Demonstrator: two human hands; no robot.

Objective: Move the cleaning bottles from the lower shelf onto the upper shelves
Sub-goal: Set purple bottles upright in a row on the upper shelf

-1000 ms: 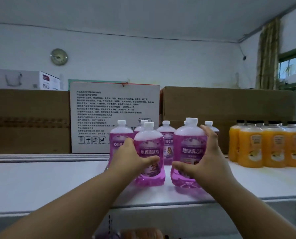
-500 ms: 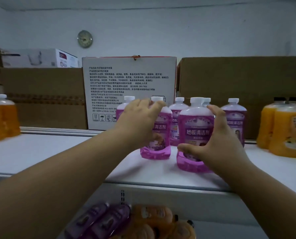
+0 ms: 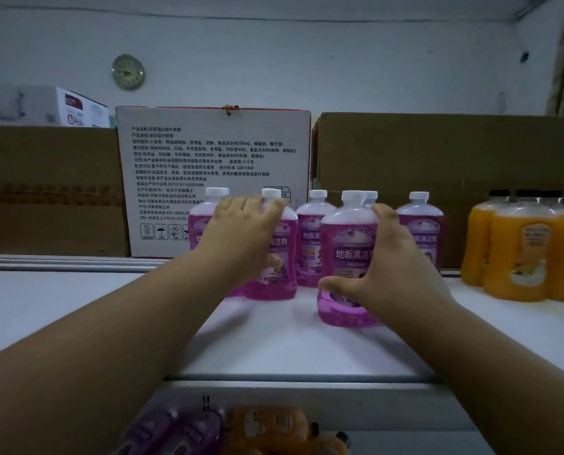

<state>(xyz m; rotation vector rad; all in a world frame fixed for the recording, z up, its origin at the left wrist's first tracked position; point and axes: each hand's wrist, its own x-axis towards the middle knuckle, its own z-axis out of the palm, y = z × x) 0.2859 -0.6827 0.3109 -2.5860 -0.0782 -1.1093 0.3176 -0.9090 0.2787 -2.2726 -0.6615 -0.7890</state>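
Observation:
Several purple cleaning bottles with white caps stand on the white upper shelf. My left hand lies on the front of one purple bottle in the row, its fingers curved over the bottle's shoulder below the cap. My right hand holds a nearer purple bottle, thumb across its lower front and fingers up its right side. That bottle stands upright, ahead of the row. More purple bottles stand behind and between my hands.
Orange bottles crowd the shelf's right end. A white printed box and brown cardboard boxes wall off the back. Below the shelf's front edge, purple bottles and orange bottles lie on the lower shelf.
The left bottle has gone back into the row, and my left hand has slid from its side up over its shoulder. My right hand keeps its hold on the front bottle.

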